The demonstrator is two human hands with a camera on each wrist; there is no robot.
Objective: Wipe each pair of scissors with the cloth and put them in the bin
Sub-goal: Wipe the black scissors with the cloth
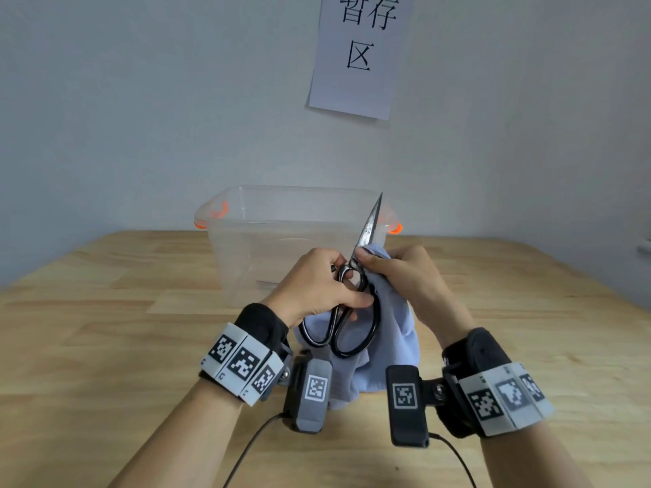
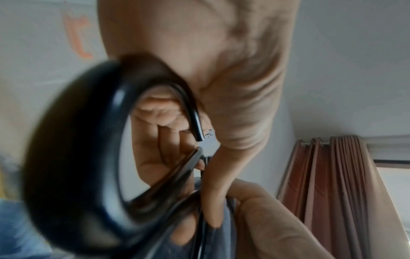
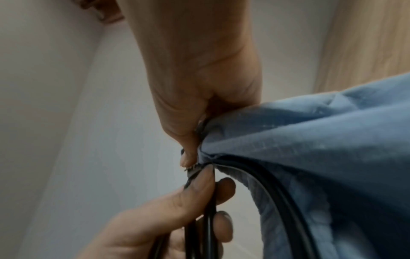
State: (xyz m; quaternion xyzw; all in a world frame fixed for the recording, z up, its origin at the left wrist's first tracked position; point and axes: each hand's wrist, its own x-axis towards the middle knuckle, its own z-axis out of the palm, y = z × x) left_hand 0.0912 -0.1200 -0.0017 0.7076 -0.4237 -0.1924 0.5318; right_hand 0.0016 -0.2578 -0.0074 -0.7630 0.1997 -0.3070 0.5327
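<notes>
Pale wall (image 1: 141, 100) rises behind the wooden tabletop (image 1: 105, 329), with a paper sign (image 1: 359, 54) taped up on it bearing dark characters. Against that wall stands the clear plastic bin (image 1: 281, 241) with orange clips at its ends, just past my hands.

My left hand (image 1: 313, 287) grips the scissors (image 1: 352, 311) by the black loop handles, fingers (image 2: 159, 133) curled through and around them, so the closed blades point up and away, their tip in front of the bin's right end. The left wrist view shows one handle loop large and blurred right against the camera.

My right hand (image 1: 405, 276) pinches the blue cloth (image 1: 387, 332) around the scissors near the pivot, at the base of the blades, thumb on the near side. From the right wrist, the cloth (image 3: 310, 157) bunches under that hand (image 3: 199, 78) and drapes over one handle. The rest of it hangs down behind the handles toward the tabletop, between my two wrists.
</notes>
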